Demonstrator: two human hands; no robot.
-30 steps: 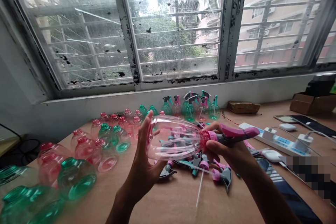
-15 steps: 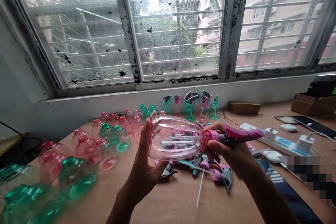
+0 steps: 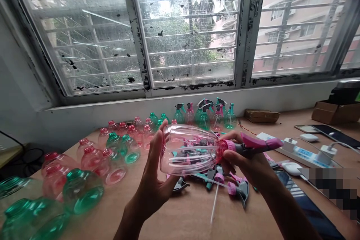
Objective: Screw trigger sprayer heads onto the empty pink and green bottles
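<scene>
Pink clear plastic, thin-walled by the look: spray btl (image 3: 184, 161) held on its side above the table (image 3: 194, 210), base to L, neck to R, approx. mid-view. Trigger head (image 3: 261, 144), pink & dk grey, sits at the neck w/ pink collar (image 3: 230, 145). Can't tell if threads are fully home; tube inside hard to pick out from wall ridges & glare.

L hand (image 3: 154, 176) cups the base end, thumb below, fingers up the far side. R hand (image 3: 247, 167) grasps collar/neck area betw. thumb & fingers, trigger sticking out past it.

Handling (judged): v. light, no liquid seen. Wall prob. springy, may dent if squeezed hard; smooth, so could slip or spin in a damp palm. Neck & collar look stiffest: best hold for twisting is the collar, w/ other hand flat round the wide base. Avoid gripping by trigger lever, likely to flex.

Nearby: loose spray heads (image 3: 240, 191) heaped under/behind btl; capless pink & green btls (image 3: 92, 159) to L; btls w/ heads on (image 3: 204, 118) by the wall; power strip (image 3: 303, 153) to R.
</scene>
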